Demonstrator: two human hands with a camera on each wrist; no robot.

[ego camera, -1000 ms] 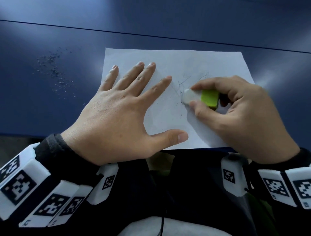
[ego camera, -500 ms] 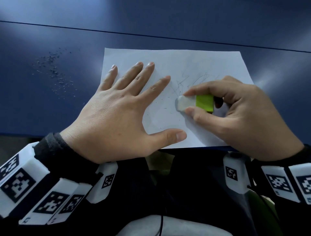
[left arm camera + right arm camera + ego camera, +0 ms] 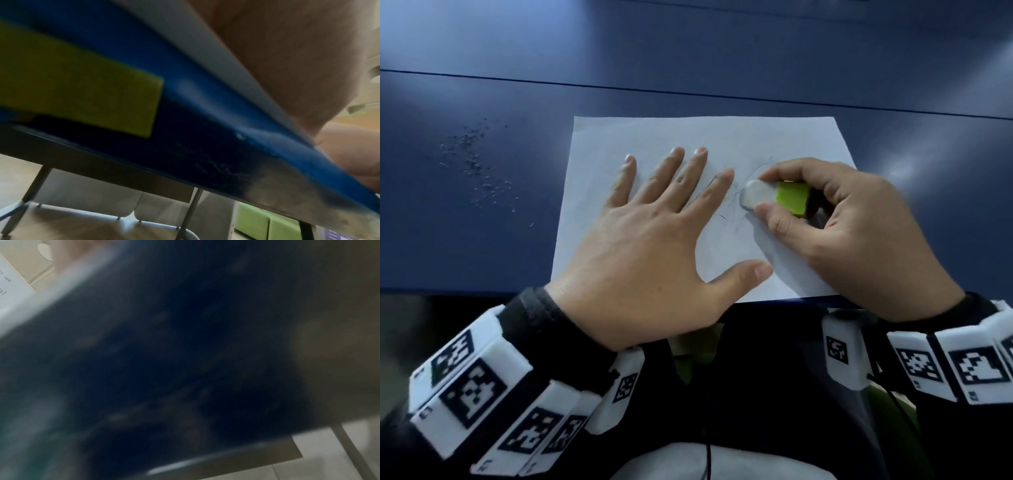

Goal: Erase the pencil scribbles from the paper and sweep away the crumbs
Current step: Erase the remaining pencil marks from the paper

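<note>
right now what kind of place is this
Probably a classroom or study room: a blue table on thin metal legs, a sheet of paper being rubbed with an eraser, and green seating beyond.

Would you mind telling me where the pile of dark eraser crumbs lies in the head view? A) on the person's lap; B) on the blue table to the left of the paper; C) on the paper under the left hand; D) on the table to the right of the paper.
B: the eraser crumbs are scattered on the bare blue table, left of the paper and apart from its edge.
</note>
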